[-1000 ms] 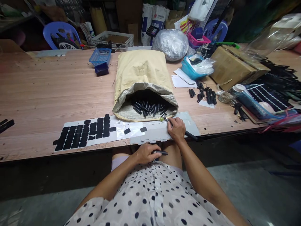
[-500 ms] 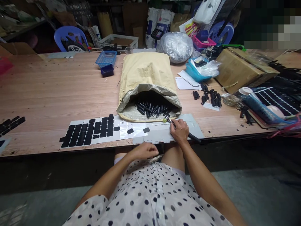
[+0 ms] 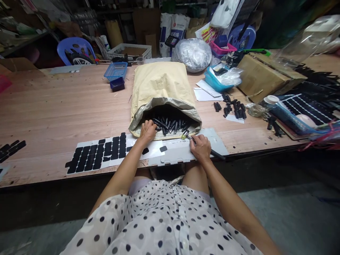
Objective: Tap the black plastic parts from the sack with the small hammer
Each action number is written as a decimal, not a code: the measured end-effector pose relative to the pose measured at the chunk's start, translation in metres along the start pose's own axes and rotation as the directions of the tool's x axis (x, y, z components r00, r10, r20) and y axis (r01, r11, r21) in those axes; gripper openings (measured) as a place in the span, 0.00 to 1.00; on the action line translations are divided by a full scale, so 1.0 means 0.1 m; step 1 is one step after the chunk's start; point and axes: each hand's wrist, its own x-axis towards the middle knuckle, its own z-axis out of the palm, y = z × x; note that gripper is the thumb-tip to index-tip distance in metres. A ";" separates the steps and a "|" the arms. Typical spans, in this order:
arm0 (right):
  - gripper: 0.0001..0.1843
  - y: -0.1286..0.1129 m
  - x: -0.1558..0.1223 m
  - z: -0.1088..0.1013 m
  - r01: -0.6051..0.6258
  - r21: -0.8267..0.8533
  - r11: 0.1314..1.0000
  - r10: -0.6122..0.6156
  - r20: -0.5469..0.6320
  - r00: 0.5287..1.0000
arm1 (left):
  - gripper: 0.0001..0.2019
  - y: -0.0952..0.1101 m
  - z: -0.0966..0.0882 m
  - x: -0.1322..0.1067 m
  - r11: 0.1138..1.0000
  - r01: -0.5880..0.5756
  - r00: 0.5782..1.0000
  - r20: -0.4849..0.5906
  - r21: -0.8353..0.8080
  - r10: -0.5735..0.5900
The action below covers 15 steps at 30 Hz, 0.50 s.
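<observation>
At the mouth of a cream woven sack (image 3: pixel 162 79), my left hand (image 3: pixel 147 131) has its fingers curled against one of the black tube-shaped pieces (image 3: pixel 170 124) heaped inside. The fingertips are partly hidden. My right hand (image 3: pixel 201 147) rests on a grey-white board (image 3: pixel 180 153) and is closed around a small hammer (image 3: pixel 218 154). This has a black grip, a shiny metal shaft and a yellowish head end that points at the sack's lip. Left of it, a white sheet (image 3: pixel 106 163) carries rows of black rounded stickers (image 3: pixel 91 156); a loose one (image 3: pixel 163 148) lies nearer the right hand.
Several black pieces (image 3: pixel 237 109) lie right of the sack, by white papers (image 3: pixel 205 92). A teal basket (image 3: pixel 219 80), a cardboard box (image 3: pixel 265 79) and a bag-covered tray (image 3: pixel 292 117) stand further right. Behind the sack are a clear plastic bundle (image 3: pixel 192 55) and blue baskets (image 3: pixel 116 71).
My left hand has moved from my lap up and forward to the sack's mouth, reaching the black pieces. My right hand keeps the hammer in nearly the same place. The view has shifted slightly.
</observation>
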 end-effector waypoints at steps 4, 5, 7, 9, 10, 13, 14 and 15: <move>0.14 -0.03 0.00 -0.01 -0.015 -0.003 1.000 0.015 0.015 1.000 | 0.04 0.03 -0.04 -0.13 0.998 -0.011 1.000 0.013 -0.061 0.011; 0.14 -0.04 0.01 -0.02 -0.017 -0.007 1.000 0.017 0.019 1.000 | 0.04 0.07 -0.04 -0.19 0.995 -0.018 1.000 0.012 -0.098 0.019; 0.14 -0.06 0.01 -0.03 -0.020 -0.015 1.000 0.020 0.028 0.999 | 0.06 0.19 0.00 -0.30 0.982 -0.047 0.999 0.015 -0.180 0.051; 0.14 -0.07 0.01 -0.03 -0.021 -0.024 0.999 0.022 0.035 0.999 | 0.08 0.36 0.07 -0.41 0.963 -0.081 0.995 0.033 -0.256 0.093; 0.14 -0.07 0.02 -0.04 -0.021 -0.028 0.999 0.022 0.036 0.999 | 0.08 0.45 0.12 -0.45 0.954 -0.090 0.993 0.048 -0.287 0.108; 0.14 -0.07 0.02 -0.03 -0.026 -0.034 0.999 0.027 0.039 0.999 | 0.07 0.64 0.26 -0.52 0.942 -0.068 0.991 0.086 -0.330 0.102; 0.14 -0.07 0.02 -0.03 -0.027 -0.035 0.999 0.029 0.041 0.999 | 0.07 0.67 0.30 -0.53 0.942 -0.057 0.992 0.087 -0.331 0.091; 0.14 -0.07 0.02 -0.03 -0.028 -0.035 0.999 0.030 0.043 0.999 | 0.07 0.68 0.33 -0.54 0.943 -0.050 0.993 0.080 -0.329 0.081</move>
